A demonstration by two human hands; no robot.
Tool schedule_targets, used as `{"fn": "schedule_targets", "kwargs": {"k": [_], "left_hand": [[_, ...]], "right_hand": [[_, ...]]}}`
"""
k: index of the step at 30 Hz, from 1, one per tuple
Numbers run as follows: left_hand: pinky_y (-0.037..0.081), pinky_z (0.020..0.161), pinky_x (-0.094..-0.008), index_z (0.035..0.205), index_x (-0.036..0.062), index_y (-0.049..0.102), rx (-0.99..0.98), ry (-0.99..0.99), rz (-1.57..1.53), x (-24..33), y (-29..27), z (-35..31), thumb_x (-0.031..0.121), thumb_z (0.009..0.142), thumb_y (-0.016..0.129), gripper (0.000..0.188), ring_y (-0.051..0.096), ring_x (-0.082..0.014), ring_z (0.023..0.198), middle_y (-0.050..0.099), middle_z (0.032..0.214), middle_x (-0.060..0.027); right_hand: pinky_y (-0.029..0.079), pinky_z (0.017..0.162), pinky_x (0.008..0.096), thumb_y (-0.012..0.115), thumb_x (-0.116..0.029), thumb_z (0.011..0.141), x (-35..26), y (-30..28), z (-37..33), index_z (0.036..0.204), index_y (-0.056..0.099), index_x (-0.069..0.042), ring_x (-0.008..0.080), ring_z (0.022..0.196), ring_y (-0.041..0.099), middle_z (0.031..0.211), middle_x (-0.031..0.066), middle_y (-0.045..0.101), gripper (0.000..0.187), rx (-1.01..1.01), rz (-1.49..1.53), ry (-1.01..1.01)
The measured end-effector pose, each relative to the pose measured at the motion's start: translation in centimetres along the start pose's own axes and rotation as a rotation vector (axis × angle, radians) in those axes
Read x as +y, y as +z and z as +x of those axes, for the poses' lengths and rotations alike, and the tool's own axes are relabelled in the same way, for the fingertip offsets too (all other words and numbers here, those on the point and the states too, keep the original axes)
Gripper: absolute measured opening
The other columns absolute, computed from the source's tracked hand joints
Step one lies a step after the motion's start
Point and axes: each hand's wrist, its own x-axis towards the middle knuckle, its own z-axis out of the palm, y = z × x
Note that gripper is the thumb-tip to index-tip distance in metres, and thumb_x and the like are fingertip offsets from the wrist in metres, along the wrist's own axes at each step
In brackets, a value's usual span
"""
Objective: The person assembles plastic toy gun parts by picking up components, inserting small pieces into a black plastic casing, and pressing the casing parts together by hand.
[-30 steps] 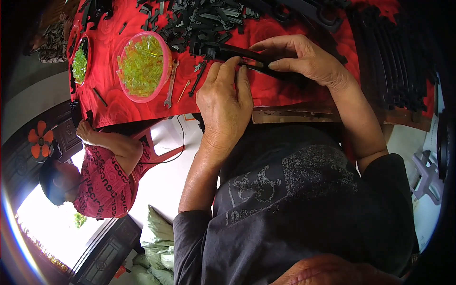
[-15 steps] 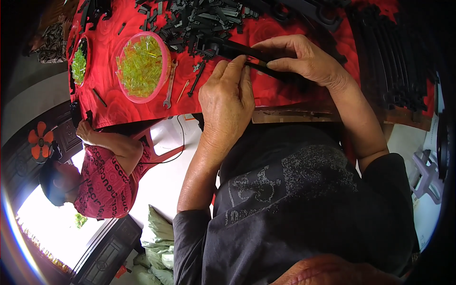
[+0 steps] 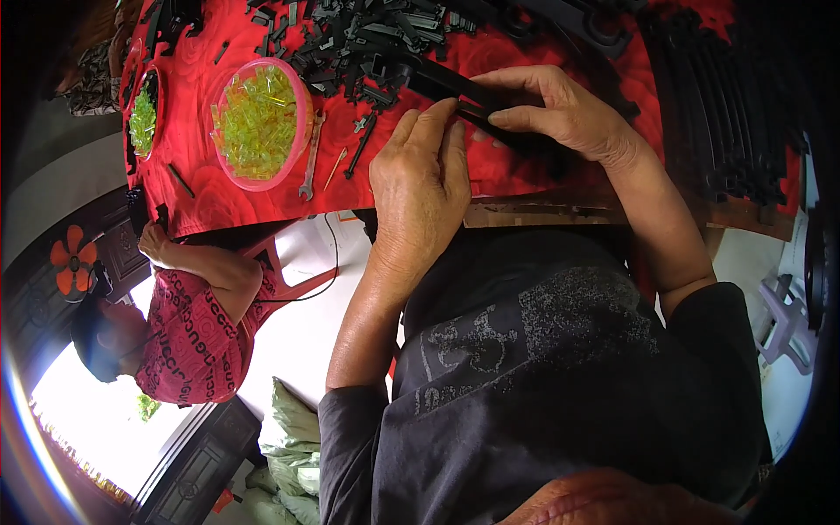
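Note:
Between my two hands is a long black plastic part (image 3: pixel 435 84), tilted over the red cloth. My right hand (image 3: pixel 564 112) grips it, with the thumb and fingers around its right end. The fingertips of my left hand (image 3: pixel 424 171) press together against its near edge; whether they pinch a small piece there is hidden. Just beyond the part lies a heap of small black plastic pieces (image 3: pixel 350 39). A thin black rod (image 3: pixel 360 147) rests left of my left hand, near a wooden stick (image 3: pixel 335 168) and a metal wrench (image 3: pixel 311 162).
A pink bowl (image 3: pixel 308 114) of yellow-green clear pieces (image 3: pixel 258 122) stands to the left, and a smaller bowl of green pieces (image 3: pixel 143 124) is farther left. Long black parts (image 3: pixel 717 114) are stacked at the right. Another person (image 3: pixel 197 346) in a red patterned shirt sits at the table's left corner.
The black part has turned a little and shifted right between my hands. The reddish gap seen earlier near my right thumb is now covered. My hands have barely moved.

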Motion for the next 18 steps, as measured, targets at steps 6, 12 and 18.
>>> {"fn": "schedule_targets", "kwargs": {"k": [6, 12, 18], "left_hand": [[0.053, 0.062, -0.0432, 0.117, -0.0041, 0.068, 0.024, 0.057, -0.008, -0.31, 0.23, 0.05, 0.003, 0.094, 0.065, 0.024, 0.068, -0.0358, 0.071, 0.065, 0.087, -0.0186], [0.054, 0.063, -0.0438, 0.119, -0.0039, 0.067, -0.019, 0.037, 0.047, -0.06, 0.12, 0.20, 0.005, 0.094, 0.065, 0.026, 0.069, -0.0370, 0.074, 0.067, 0.091, -0.0188], [0.055, 0.063, -0.0441, 0.121, -0.0045, 0.066, -0.034, 0.011, 0.089, 0.00, 0.36, 0.03, 0.007, 0.095, 0.065, 0.029, 0.069, -0.0371, 0.074, 0.067, 0.092, -0.0192]], "right_hand": [[0.055, 0.095, 0.0252, 0.068, -0.011, 0.099, 0.27, 0.05, 0.07, 0.140, 0.060, 0.002, 0.0125, 0.099, 0.071, 0.107, 0.0089, 0.075, 0.044, 0.011, -0.010, 0.000], [0.055, 0.094, 0.0258, 0.068, -0.010, 0.097, 0.33, 0.13, -0.01, 0.141, 0.059, 0.001, 0.0122, 0.104, 0.069, 0.115, 0.0088, 0.073, 0.046, 0.041, -0.082, 0.005], [0.054, 0.096, 0.0262, 0.069, -0.012, 0.098, -0.01, 0.23, -0.01, 0.141, 0.060, 0.000, 0.0121, 0.105, 0.069, 0.115, 0.0085, 0.073, 0.046, 0.054, -0.045, 0.018]]}}
